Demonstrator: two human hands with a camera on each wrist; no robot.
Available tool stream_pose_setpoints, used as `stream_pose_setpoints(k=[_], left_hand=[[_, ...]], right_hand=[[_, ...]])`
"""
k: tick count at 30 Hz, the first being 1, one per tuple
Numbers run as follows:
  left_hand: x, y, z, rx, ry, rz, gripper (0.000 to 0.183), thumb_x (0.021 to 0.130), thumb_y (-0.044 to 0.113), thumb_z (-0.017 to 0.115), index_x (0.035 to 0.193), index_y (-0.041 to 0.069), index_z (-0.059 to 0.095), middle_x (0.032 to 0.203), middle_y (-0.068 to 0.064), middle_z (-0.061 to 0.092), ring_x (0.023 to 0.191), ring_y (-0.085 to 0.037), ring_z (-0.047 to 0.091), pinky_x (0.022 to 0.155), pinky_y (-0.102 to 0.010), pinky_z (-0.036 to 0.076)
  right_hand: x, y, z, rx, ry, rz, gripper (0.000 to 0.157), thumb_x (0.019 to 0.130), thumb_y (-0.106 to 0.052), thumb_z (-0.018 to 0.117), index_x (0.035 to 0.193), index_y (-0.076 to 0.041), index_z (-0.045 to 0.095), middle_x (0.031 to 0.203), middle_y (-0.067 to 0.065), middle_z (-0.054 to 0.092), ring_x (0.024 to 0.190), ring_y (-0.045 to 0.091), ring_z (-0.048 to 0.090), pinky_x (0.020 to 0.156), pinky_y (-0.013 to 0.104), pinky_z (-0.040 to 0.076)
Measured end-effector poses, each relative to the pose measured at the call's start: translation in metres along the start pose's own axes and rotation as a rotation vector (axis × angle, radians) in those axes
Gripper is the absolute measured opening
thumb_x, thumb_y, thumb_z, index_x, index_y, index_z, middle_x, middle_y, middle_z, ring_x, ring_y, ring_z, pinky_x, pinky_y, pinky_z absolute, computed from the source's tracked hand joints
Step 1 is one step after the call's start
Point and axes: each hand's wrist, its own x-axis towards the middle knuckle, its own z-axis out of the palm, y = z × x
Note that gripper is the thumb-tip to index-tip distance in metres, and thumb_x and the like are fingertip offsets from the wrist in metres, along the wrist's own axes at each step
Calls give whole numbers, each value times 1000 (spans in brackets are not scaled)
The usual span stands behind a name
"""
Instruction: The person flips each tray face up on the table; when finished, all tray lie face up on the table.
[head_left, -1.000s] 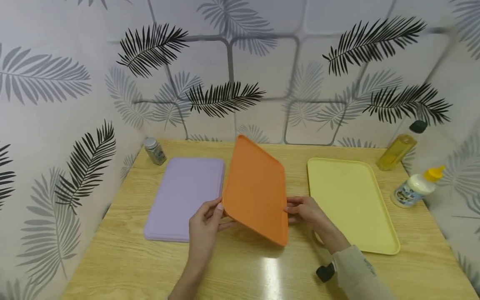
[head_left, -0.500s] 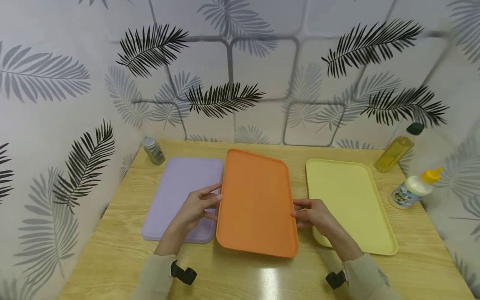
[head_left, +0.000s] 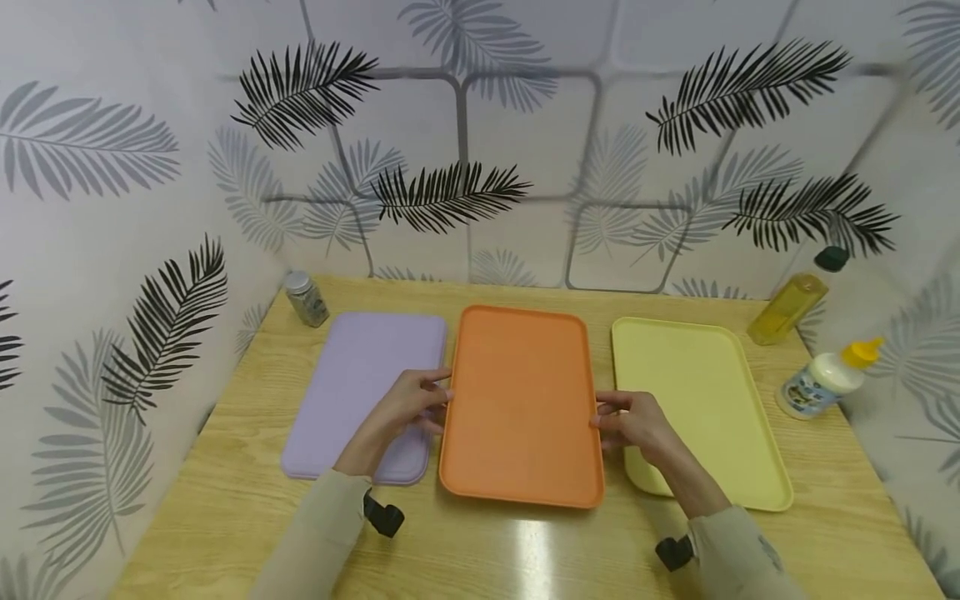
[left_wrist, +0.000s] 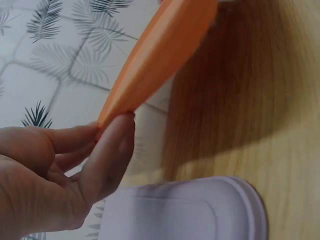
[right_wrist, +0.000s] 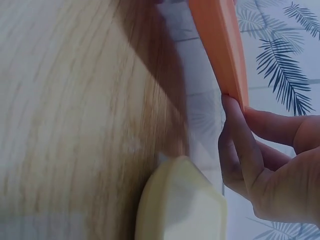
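Note:
An orange tray (head_left: pixel 523 408) faces up in the middle of the head view, held between both hands close over the wooden table. My left hand (head_left: pixel 408 404) pinches its left edge, and in the left wrist view the thumb and fingers (left_wrist: pixel 115 150) meet at that edge. On the opposite side, my right hand (head_left: pixel 637 425) grips the right edge between thumb and fingers. Both wrist views show the tray raised, its shadow falling on the table. A purple tray (head_left: pixel 356 375) lies partly beneath the left forearm, and a yellow tray (head_left: pixel 697 408) beneath the right hand.
A small jar with a grey lid (head_left: pixel 306 298) stands at the back left. Towards the right edge are a bottle of yellow liquid (head_left: pixel 795 302) with a dark cap and a white bottle (head_left: pixel 821 383) with a yellow nozzle. A patterned wall (head_left: pixel 525 150) borders the table (head_left: pixel 480 550).
The orange tray has turned from steeply tilted to nearly level and come lower. My left hand has shifted from its near left corner up along the left edge. The other trays stay put.

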Motion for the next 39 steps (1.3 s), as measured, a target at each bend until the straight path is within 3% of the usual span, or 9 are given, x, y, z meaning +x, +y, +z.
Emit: stream_pose_setpoints(k=[5,12,16,22,29,33,39], left_hand=[[13,7,8,104,21,-4,57,90,-9,56,144,-5,38,84,-13,58,62,-20,64,54,-37,58],[30,8,20,279,163,45,53,83,-15,57,135,-8,49,77,-15,63,63,-19,58,52,-35,57],[35,5,25,336,198,43,52,82,-14,58,132,-9,52,75,-18,66,60,-19,55,53,-34,57],[42,-1,30,347,227,46,51,81,-14,57,132,-10,52,80,-19,67,63,-20,58,57,-34,57],[52,-4,33,294,254,-8,52,80,-16,58,132,-8,53,79,-18,68,56,-17,60,49,-37,57],[52,-2,35,269,253,-22,53,80,-17,56,132,-8,52,78,-18,67,54,-17,61,50,-38,57],[51,-1,37,311,262,-14,54,79,-18,54,132,-8,53,78,-18,67,55,-19,61,47,-34,56]], right_hand=[[9,-2,0,-35,29,-17,51,86,10,63,133,18,44,94,17,57,66,15,65,65,44,58],[21,-9,-3,-116,44,-29,51,87,10,62,134,18,43,95,21,59,69,19,66,67,44,58],[25,-8,-7,-130,47,-6,52,87,9,62,135,16,43,92,18,61,70,19,67,65,41,59],[33,0,-8,-182,67,-12,51,87,7,62,134,15,45,96,20,63,72,16,66,62,36,59],[40,6,-7,-253,80,-56,54,83,10,63,134,16,45,96,23,62,75,21,66,59,37,59],[42,6,-4,-311,106,-83,54,79,12,63,131,17,48,91,23,65,70,22,68,55,34,58],[38,1,-2,-434,117,-142,52,74,12,61,124,20,51,81,20,67,60,21,67,49,31,56]])
